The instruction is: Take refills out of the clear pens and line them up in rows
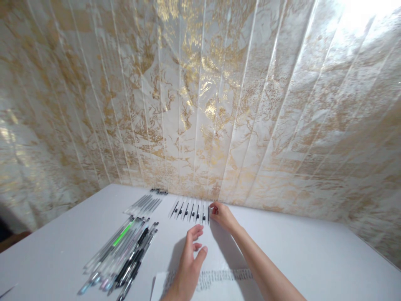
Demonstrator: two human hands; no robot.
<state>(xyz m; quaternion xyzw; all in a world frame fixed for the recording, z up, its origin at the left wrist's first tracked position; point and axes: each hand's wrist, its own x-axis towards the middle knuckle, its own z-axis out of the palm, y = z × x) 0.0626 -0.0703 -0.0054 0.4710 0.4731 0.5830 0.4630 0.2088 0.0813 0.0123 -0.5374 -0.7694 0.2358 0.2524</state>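
My right hand (220,215) reaches to the right end of a row of slim clear pens with black parts (192,212), near the back edge of the table. Its thumb and fingers pinch the last pen (209,215), a thin dark one, whose upper part the fingertips partly cover. My left hand (191,260) hovers closer in, below the row, with nothing in it, its fingers curved and apart from the thumb. Beneath it lies a sheet of paper with dark handwriting (225,275), partly hidden by the left hand and right forearm.
On the left lies a large bundle of pens (125,255), one bright green. Behind it are a group of clear, thin pen tubes (145,205) and small black pieces (159,192). A white and gold patterned sheet (200,104) hangs along the back of the white table (300,246).
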